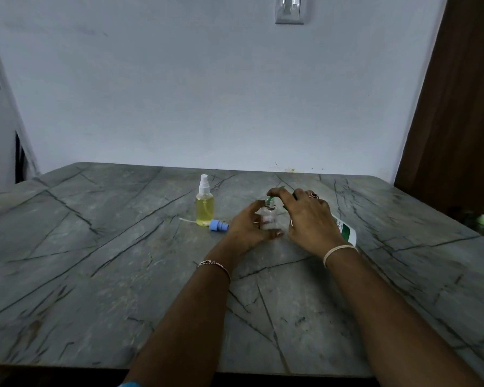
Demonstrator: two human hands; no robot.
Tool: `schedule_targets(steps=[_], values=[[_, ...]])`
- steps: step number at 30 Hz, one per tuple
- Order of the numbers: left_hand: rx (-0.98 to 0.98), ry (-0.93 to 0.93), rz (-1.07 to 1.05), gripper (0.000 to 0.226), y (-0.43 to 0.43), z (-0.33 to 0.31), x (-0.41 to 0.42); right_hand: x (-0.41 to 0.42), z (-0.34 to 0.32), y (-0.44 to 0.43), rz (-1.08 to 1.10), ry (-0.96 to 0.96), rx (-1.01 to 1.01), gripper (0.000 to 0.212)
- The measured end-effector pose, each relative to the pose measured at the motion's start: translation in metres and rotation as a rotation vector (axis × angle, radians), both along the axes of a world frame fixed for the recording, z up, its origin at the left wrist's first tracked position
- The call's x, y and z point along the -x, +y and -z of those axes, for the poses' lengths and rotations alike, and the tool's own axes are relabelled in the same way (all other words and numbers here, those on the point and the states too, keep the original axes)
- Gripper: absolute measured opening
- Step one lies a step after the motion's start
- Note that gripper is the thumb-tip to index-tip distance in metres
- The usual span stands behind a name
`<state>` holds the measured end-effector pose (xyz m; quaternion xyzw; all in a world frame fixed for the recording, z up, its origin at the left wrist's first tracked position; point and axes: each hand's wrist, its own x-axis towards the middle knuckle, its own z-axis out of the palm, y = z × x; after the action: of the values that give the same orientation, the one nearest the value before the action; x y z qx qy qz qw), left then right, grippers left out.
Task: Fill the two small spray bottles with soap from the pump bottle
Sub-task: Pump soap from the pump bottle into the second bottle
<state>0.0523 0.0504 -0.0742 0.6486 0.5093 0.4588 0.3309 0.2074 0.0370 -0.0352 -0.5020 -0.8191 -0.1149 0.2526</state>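
Gripping clear bottle (268,219) upright on table (123,247) with left hand (245,229). Holding pump bottle (347,231) tilted in curled right hand (309,219), spout (271,200) at clear bottle's mouth. Nearby left: filled bottle (205,209), blue cap (218,226).

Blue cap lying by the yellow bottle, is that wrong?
The blue cap lies on its side on the table, tube sticking out. The left hand holds an open clear bottle, likely its own. No spill shows.
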Motion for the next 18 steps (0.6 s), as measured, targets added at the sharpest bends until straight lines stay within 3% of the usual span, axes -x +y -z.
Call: schedule_targets(steps=[4, 8, 12, 18], values=[[0.024, -0.116, 0.017, 0.035, -0.0027, -0.0074, -0.0002, -0.0033, 0.0017, 0.0010, -0.001, -0.011, -0.012, 0.075], [0.060, -0.171, 0.011, 0.043, -0.0004, -0.0092, -0.0002, -0.0005, -0.0005, 0.0023, -0.004, 0.007, -0.015, 0.068], [0.083, -0.245, 0.035, 0.035, 0.0004, -0.0103, -0.0011, 0.0037, -0.0008, 0.0033, 0.003, 0.012, -0.028, 0.064], [0.079, -0.234, 0.035, 0.047, 0.0057, -0.0042, 0.0009, -0.0026, 0.0051, 0.0059, 0.031, -0.026, -0.058, 0.077]])
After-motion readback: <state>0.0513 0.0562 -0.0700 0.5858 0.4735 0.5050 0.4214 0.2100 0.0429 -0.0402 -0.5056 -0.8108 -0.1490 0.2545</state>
